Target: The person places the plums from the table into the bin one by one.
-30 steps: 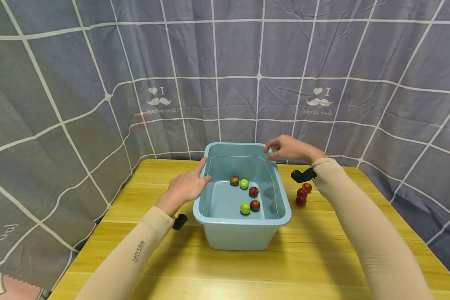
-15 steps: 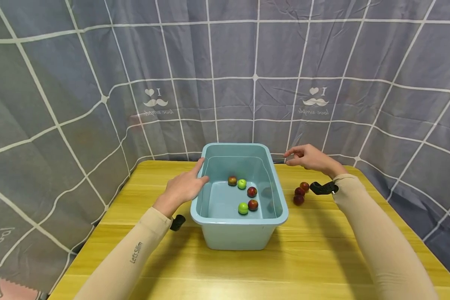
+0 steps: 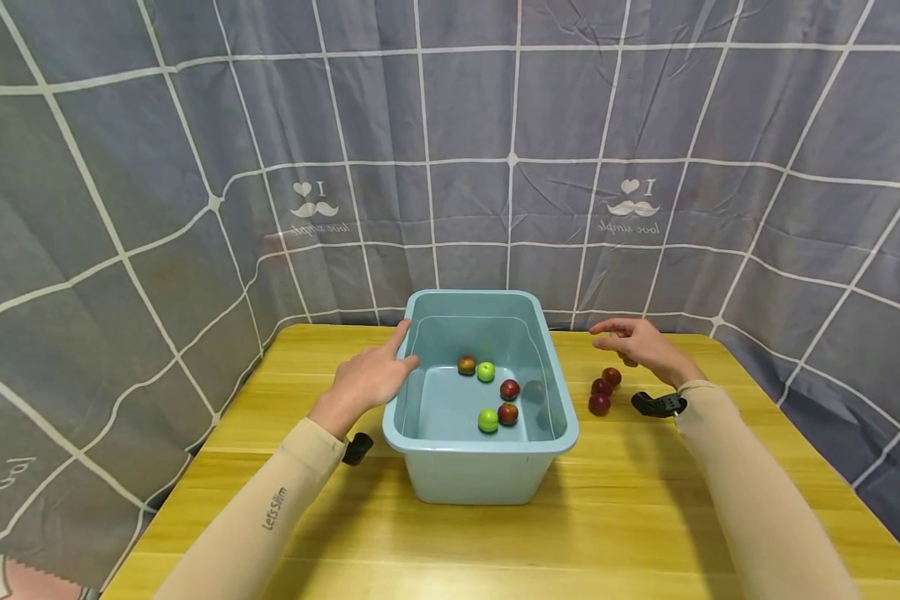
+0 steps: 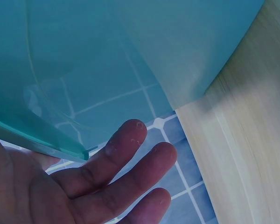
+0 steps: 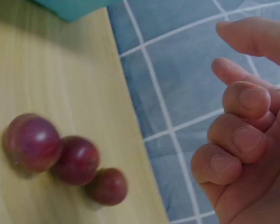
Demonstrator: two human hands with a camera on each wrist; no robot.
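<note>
At nine o'clock on the blue bin (image 3: 472, 479), our left hand (image 3: 367, 375) rests on the rim (image 3: 471, 447), fingers straight rather than clenched. Outside it, at three o'clock, three dark red fruits (image 5: 77, 161) lie in a row on the wooden table (image 3: 307, 542); our right hand (image 3: 640, 344) hovers at two o'clock, apart from them, holding nothing, thumb and forefinger parted. Inside the bin we see two green fruits (image 3: 488, 421) and three reddish fruits (image 3: 509, 390).

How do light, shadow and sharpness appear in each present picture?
Head view: pale glare low on the table, soft shadows across it, curtain lines bowed at the sides; left wrist view: bluish tint, shadow beside the tub; right wrist view: small highlights on the three red fruits, which look slightly soft.
</note>
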